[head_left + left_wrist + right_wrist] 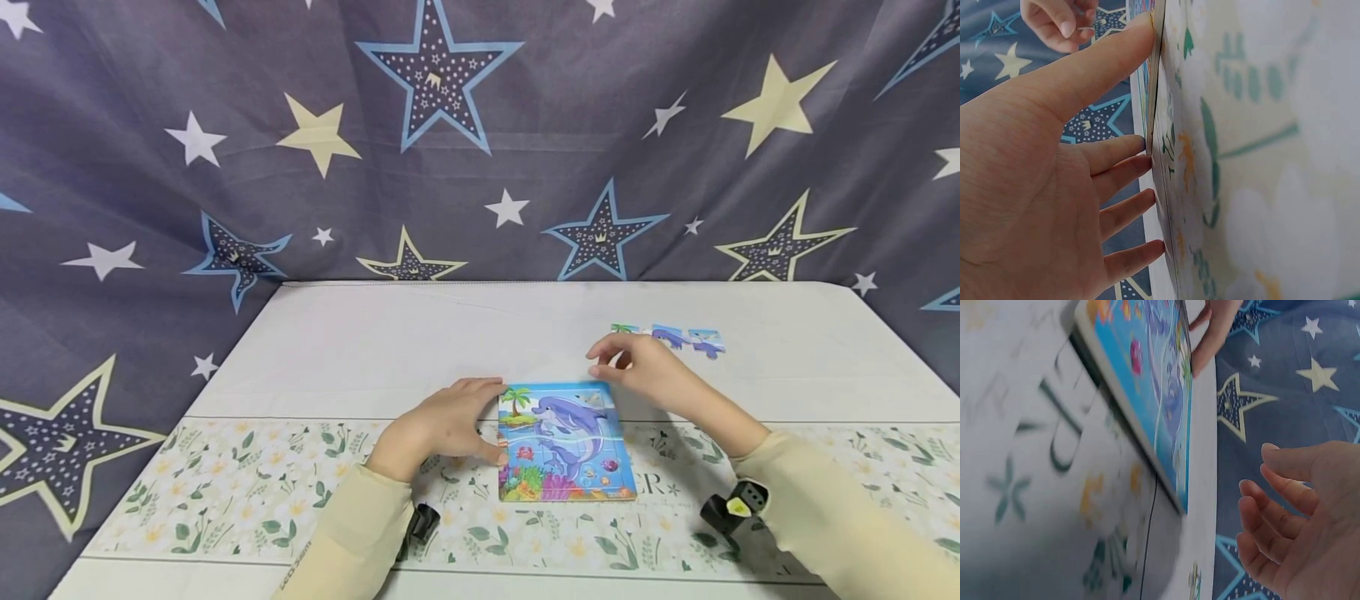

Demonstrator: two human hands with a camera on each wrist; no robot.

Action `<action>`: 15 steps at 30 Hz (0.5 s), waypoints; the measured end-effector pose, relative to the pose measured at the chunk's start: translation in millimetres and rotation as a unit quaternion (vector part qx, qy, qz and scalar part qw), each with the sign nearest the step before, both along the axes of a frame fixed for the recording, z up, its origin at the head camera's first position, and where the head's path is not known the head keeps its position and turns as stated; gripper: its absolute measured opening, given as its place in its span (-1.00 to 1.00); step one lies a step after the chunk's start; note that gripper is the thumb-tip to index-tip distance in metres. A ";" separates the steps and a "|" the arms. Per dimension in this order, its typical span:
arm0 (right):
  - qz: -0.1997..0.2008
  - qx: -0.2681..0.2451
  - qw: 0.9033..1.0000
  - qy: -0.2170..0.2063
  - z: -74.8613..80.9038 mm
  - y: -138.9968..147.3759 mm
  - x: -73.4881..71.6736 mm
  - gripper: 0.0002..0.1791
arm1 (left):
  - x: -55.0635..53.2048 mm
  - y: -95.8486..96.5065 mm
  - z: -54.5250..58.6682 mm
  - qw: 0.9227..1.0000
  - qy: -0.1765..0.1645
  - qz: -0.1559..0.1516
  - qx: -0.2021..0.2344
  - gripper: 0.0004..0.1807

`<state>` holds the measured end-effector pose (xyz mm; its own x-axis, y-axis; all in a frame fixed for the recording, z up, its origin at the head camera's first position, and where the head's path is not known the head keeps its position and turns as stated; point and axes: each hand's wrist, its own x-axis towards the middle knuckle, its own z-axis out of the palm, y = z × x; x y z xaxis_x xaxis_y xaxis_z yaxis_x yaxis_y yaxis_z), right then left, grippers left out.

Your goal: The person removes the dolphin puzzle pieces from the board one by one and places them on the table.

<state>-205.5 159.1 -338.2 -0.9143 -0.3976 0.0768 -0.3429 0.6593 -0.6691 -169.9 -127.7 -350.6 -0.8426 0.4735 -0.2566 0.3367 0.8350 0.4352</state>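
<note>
So there's this flat, square puzzle board in bright blue with purple dolphins lying mid-table, slightly to the right, near the person. The left hand is at its left side — fingers stretched out and spread, thumb touching the edge toward the near end, index finger by the far left corner. It's steadying contact rather than a proper grip.

The right hand hovers by the far right corner, apart from the board, fingers loosely bent and nothing visible between them.

Farther right, just past that hand, three small, brightly printed puzzle pieces sit in a row — the leftmost is partly hidden by the fingers. Everything's on a white tablecloth with a green-leaf floral band, and a dark grey-blue star-print fabric backdrop hangs at the far side.
</note>
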 end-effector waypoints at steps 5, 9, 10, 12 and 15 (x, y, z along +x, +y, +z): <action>0.025 0.005 1.000 0.003 -2.0 -16.3 3.5 -0.81 | 0.3 0.3 0.3 1.000 0.000 0.000 -0.001 0.05; 0.047 0.004 0.999 -0.005 -5.7 -28.1 7.7 -0.83 | 0.0 0.6 0.2 1.000 0.000 0.002 -0.001 0.05; 0.050 0.003 0.999 -0.007 -6.9 -30.9 8.9 -0.83 | -0.1 0.7 0.2 1.000 0.000 0.003 -0.001 0.05; 0.055 0.003 0.998 -0.013 -9.2 -36.1 11.8 -0.84 | -0.2 0.8 0.0 1.000 0.000 0.004 -0.001 0.05; 0.064 0.003 0.998 -0.017 -12.1 -43.3 16.1 -0.85 | -0.4 0.7 -0.1 1.000 0.001 0.004 -0.002 0.05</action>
<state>-189.3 115.8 -350.3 -0.8583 -0.5113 0.0442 -0.4019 0.6160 -0.6776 -170.3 -127.0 -350.7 -0.8473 0.4649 -0.2567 0.3303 0.8398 0.4308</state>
